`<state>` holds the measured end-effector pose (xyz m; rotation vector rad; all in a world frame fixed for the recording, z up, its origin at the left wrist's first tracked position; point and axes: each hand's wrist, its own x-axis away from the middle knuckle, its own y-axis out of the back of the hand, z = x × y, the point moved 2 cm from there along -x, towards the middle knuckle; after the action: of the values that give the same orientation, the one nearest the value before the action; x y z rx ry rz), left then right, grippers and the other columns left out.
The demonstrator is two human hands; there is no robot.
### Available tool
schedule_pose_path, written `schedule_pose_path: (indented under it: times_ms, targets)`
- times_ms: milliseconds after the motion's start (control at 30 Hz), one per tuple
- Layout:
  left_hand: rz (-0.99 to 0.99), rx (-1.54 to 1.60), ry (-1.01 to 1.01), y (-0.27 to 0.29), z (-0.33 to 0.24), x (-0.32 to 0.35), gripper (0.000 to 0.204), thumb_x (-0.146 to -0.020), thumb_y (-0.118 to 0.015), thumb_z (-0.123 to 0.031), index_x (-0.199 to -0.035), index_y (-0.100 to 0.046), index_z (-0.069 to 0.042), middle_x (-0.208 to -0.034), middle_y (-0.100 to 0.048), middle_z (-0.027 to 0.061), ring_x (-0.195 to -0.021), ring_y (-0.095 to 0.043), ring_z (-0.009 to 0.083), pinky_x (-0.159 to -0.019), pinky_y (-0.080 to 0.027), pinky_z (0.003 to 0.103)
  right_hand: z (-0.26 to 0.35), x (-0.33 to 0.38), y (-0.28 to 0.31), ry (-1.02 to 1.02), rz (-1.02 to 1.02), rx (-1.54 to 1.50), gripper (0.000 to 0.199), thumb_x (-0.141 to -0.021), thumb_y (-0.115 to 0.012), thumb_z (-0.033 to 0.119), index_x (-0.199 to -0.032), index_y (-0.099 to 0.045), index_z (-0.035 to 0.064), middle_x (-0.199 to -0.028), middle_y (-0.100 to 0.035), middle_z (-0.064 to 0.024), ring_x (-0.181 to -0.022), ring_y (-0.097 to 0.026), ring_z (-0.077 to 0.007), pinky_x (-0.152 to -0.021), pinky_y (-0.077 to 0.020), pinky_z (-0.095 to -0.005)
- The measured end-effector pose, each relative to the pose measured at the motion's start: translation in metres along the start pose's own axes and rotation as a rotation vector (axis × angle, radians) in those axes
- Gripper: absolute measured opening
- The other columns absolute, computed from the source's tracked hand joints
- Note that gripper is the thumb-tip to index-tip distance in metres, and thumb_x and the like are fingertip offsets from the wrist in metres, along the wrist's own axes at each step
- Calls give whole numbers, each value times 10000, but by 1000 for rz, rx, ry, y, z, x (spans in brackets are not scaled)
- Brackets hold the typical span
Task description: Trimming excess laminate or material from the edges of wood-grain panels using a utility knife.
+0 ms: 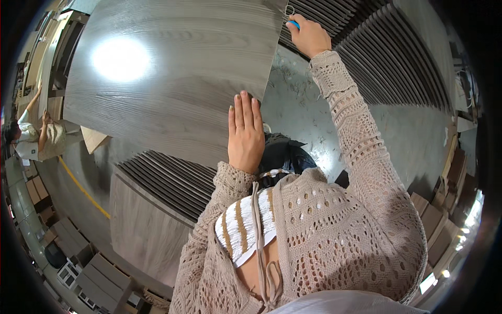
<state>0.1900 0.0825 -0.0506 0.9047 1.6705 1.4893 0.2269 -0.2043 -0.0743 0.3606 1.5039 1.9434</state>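
Note:
A large grey wood-grain panel (pixel 183 99) lies flat before me, a bright lamp reflection on its left part. My left hand (pixel 246 133) rests palm down on it by the near right edge, fingers stretched out. At the panel's far right corner, my right hand (pixel 310 36) is closed round a small tool with a blue handle (pixel 293 24). A thin ring-like end shows just beyond that handle; the tool's exact kind cannot be made out, nor whether it touches the panel edge.
Dark panels stand stacked on edge at the far right (pixel 392 57), and another stack (pixel 162 183) sits under the panel at the near left. Dark shavings litter the grey floor (pixel 298 83). A co-worker (pixel 39 131) handles boards at the far left, beyond a yellow floor line (pixel 83 186).

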Motion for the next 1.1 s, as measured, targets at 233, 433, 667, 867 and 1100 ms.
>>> schedule_pose_path:
  times_ms: [233, 433, 667, 867, 1100]
  targets:
    - [36, 119, 31, 2, -7, 12, 577, -849, -436, 1, -1395, -256, 53, -1481, -193, 243, -1384, -201, 351, -1112, -211, 458, -33, -43, 0, -72, 22, 26, 320, -890, -493, 433, -1122, -586, 233, -895, -673, -133, -850, -636, -358, -749, -505, -470]
    - [102, 56, 52, 9, -14, 19, 509, -876, -447, -86, -1357, -344, 45, -1471, -255, 209, -1374, -242, 329, -1105, -247, 428, -53, -64, -6, -100, 56, 23, 334, -882, -495, 461, -1116, -598, 245, -932, -672, -136, -889, -630, -363, -773, -499, -475]
    - [134, 48, 50, 10, -15, 21, 506, -882, -443, -98, -1361, -346, 31, -1478, -248, 196, -1381, -230, 317, -1111, -236, 413, -65, -95, -8, -98, -8, 20, 305, -866, -531, 431, -1013, -602, 174, -888, -657, -158, -844, -623, -370, -735, -488, -465]
    - [151, 218, 69, 12, 7, 39, 588, -819, -438, 22, -1392, -308, -5, -1487, -241, 174, -1388, -221, 294, -1122, -207, 415, -57, -71, -16, -110, 67, 105, 322, -900, -479, 423, -1131, -566, 216, -942, -662, -153, -881, -630, -365, -752, -502, -469]
    - [327, 106, 59, 34, 97, 123, 594, -751, -481, 57, -1307, -467, -151, -1431, -395, 13, -1337, -339, 191, -1114, -229, 391, -38, 64, 17, -15, 18, -65, 285, -898, -511, 345, -1115, -564, 168, -909, -649, -159, -802, -624, -377, -676, -502, -467]
